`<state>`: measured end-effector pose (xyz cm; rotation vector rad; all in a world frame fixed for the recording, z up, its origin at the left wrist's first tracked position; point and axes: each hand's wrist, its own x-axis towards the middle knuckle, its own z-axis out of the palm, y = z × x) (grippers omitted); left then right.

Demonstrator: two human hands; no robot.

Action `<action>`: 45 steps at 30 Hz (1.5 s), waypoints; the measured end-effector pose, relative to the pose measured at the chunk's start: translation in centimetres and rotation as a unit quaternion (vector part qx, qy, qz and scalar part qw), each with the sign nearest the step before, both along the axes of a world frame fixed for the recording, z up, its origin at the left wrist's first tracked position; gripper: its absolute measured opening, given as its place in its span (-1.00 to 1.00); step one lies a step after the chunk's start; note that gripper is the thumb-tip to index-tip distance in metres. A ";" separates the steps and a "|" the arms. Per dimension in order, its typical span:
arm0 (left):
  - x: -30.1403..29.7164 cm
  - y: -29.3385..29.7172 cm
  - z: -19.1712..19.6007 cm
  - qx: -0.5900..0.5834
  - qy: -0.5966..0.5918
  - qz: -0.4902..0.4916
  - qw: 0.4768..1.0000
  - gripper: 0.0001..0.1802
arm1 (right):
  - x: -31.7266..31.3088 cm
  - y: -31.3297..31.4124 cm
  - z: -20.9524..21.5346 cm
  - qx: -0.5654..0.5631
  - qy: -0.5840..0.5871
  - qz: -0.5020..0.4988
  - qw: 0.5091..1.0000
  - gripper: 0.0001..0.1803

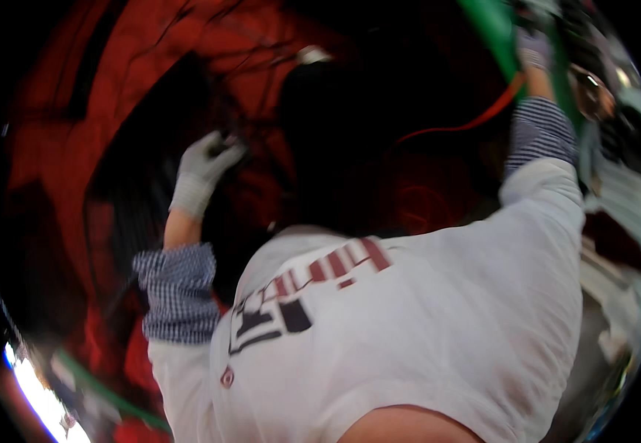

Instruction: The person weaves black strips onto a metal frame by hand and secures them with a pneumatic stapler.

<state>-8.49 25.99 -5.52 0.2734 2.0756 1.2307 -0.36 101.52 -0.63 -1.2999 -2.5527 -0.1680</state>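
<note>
My left hand (204,168), in a grey glove, reaches into a red machine body (114,96) and curls its fingers around a small dark part (226,142) among black wires. My right hand (534,49), in a greyish glove, is stretched far up to the right against a green bar (493,29); blur hides its grip. Both arms wear rolled checkered sleeves under a white printed shirt (424,325) that fills the lower middle. Between my arms lies a large dark rounded shape (328,133) that I cannot make out.
A thin orange-red cable (475,122) curves below the green bar. Round metal parts (593,88) and grey clutter (623,221) sit at the right rim. At lower left are a bright strip of light (32,391) and another green bar (110,395).
</note>
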 end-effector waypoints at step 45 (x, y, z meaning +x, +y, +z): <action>-1.5 2.8 -0.9 0.042 0.028 -0.064 0.997 -0.66 | 8.3 -43.7 19.5 -0.617 0.167 0.428 0.640 -0.57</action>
